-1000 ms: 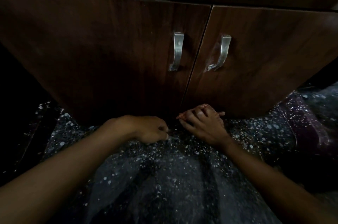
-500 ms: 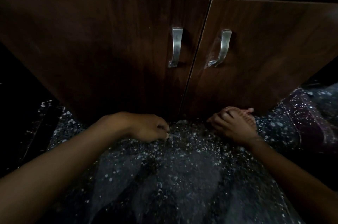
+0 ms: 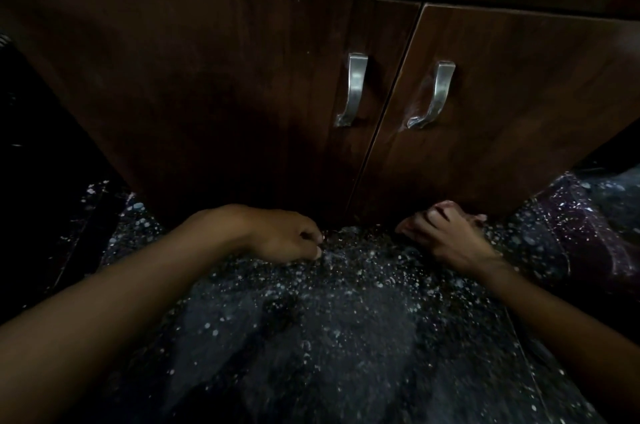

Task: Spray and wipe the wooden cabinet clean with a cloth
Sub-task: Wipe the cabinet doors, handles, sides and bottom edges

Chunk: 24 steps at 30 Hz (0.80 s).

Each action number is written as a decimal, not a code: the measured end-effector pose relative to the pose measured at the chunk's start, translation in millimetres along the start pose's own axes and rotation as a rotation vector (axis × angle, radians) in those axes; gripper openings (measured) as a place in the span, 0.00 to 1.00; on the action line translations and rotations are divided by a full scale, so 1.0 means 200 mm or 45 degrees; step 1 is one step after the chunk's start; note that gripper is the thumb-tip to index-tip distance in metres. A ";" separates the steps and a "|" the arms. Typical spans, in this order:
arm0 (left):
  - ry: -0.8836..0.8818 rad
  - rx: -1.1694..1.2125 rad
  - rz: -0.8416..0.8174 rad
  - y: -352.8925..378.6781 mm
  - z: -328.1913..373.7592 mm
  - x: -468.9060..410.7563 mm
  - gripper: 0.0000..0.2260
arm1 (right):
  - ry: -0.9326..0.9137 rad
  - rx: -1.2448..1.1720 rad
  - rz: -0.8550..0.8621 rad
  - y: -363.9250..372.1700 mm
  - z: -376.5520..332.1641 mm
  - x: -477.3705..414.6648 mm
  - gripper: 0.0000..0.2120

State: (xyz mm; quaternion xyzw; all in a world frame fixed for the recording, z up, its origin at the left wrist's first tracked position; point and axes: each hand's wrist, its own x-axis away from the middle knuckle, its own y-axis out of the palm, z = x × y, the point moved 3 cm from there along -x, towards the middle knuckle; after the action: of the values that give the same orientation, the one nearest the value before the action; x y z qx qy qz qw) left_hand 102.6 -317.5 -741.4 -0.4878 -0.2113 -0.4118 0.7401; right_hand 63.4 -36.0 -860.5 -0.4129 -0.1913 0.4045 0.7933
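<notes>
Looking down at a dark brown, two-door wooden cabinet [image 3: 214,84], working low along its bottom edge. Gripping what looks like a small pinkish cloth [image 3: 446,206] in the right hand [image 3: 450,240], curling the fingers tight over it at the foot of the cabinet's right door. Bracing with the left hand [image 3: 284,236], loosely fisted on the speckled dark stone floor [image 3: 346,319] just before the cabinet's left door; impossible to tell whether holding anything. For a good pass: spread the cloth flat against the wood, drag along the cabinet's lower lip, likely the grimiest strip, then climb toward the cabinet's two curved brushed-metal handles [image 3: 353,91]. No spray bottle visible near the cabinet.
</notes>
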 end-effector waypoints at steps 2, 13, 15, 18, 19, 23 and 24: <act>-0.003 -0.003 0.003 -0.01 0.01 0.00 0.20 | -0.064 0.048 0.060 0.01 -0.06 -0.11 0.23; -0.005 -0.040 -0.035 -0.02 0.01 0.03 0.20 | 0.159 0.063 0.316 -0.17 -0.09 -0.22 0.23; -0.005 -0.033 -0.040 -0.02 0.01 0.04 0.20 | 0.379 0.125 0.452 -0.25 -0.04 -0.19 0.24; -0.008 -0.036 -0.045 -0.02 0.00 0.05 0.20 | 0.476 0.209 0.545 -0.26 -0.05 -0.19 0.25; -0.011 -0.039 -0.044 -0.02 0.00 0.05 0.20 | 0.440 0.221 0.545 -0.23 -0.06 -0.19 0.25; -0.033 -0.031 -0.057 -0.02 -0.01 0.04 0.20 | 0.101 0.189 0.406 -0.08 -0.13 -0.22 0.23; -0.031 -0.030 -0.058 -0.02 -0.01 0.04 0.21 | 0.038 0.199 0.376 -0.04 -0.16 -0.22 0.23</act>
State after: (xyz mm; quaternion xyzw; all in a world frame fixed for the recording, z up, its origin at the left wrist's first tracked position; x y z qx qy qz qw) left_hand 104.2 -323.7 -734.2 -0.4967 -0.2265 -0.4250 0.7221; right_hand 60.7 -90.4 -870.1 -0.3796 -0.0846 0.5241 0.7577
